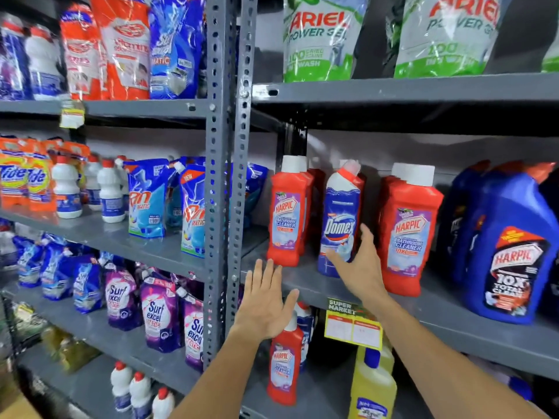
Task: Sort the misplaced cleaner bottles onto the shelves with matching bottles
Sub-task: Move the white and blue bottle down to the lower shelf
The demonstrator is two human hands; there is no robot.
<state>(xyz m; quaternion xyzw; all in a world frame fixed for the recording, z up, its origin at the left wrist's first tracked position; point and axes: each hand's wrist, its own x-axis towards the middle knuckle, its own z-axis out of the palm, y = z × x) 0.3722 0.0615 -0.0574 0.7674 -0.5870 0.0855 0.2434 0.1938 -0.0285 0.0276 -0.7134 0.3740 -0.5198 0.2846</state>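
Blue Domex btl (pixel 340 219), red Harpic btls (pixel 287 216)

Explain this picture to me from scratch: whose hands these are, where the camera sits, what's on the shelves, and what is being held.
There is no machine here. One camera worn on a person's head looks forward and down, so both bare arms reach in from the bottom of the picture.

The view shows grey metal store shelves. On the middle shelf, red Harpic bathroom cleaner bottles stand on either side of one blue-and-white Domex bottle, which looks like the odd one out.

The right hand is open against the Domex bottle, fingers around its lower side, not yet closed on it. The left hand is spread open and holds nothing. Just behind it, on the shelf below, stands another red Harpic bottle beside a yellow bottle.
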